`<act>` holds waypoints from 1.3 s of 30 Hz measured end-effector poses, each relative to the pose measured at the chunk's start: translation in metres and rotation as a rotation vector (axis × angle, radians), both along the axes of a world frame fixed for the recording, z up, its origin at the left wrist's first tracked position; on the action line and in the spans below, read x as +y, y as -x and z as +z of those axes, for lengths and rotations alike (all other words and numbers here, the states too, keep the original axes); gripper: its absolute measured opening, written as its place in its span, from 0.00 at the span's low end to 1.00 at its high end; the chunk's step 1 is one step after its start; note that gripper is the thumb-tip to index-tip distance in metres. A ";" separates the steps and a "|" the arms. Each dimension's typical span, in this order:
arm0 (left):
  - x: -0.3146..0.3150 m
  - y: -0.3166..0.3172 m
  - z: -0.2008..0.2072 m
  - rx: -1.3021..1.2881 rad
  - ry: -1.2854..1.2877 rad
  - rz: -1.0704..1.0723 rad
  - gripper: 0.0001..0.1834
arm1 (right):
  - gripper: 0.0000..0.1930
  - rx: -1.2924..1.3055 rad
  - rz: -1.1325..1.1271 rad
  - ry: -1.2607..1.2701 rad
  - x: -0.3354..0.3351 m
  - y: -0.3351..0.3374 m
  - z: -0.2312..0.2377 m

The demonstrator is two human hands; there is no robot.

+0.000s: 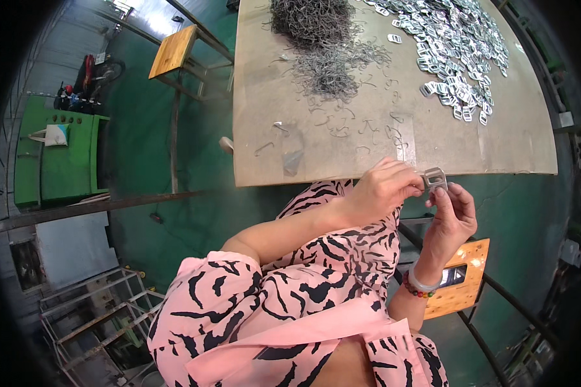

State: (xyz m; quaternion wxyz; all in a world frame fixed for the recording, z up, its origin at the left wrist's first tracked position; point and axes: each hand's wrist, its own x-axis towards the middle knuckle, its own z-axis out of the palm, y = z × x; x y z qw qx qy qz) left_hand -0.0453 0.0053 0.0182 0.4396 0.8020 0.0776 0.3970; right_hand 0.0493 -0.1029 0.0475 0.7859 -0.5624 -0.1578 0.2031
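In front of my body, at the table's near edge, a small silver metal buckle (439,181) with a rectangular opening is gripped by my right hand (455,219), thumb against its lower side. The fingers of my left hand (388,187) are pinched together at the buckle's left side; whatever they hold is too small or hidden to name. Beyond my hands, several loose bent wire pieces (339,129) are scattered over the table. Farther back rises a dense heap of dark thin wire pieces (313,22). A wide spread of similar silver buckles (461,55) covers the far right.
The tan-covered table (432,151) ends just under my hands. A wooden stool (481,258) with a phone (454,276) on it stands at my right. Another wooden stool (173,51) is off to the left, past it a green cabinet (51,164) and a motorcycle (87,80).
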 end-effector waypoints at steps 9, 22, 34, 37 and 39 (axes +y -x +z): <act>0.125 0.021 -0.079 0.656 -0.322 0.698 0.21 | 0.06 -0.128 -0.010 0.270 -0.015 -0.002 -0.006; 0.108 -0.001 -0.091 0.871 -0.244 0.637 0.09 | 0.06 -0.064 0.016 0.064 -0.034 0.015 0.003; 0.119 0.001 -0.088 0.916 -0.250 0.562 0.09 | 0.06 -0.126 -0.008 0.025 -0.044 0.021 0.010; 0.134 0.004 -0.115 0.939 -0.359 0.549 0.08 | 0.05 -0.215 -0.039 0.117 -0.047 0.012 0.007; 0.149 0.033 -0.126 0.747 -0.521 0.362 0.07 | 0.05 -0.211 -0.036 0.118 -0.045 0.018 0.017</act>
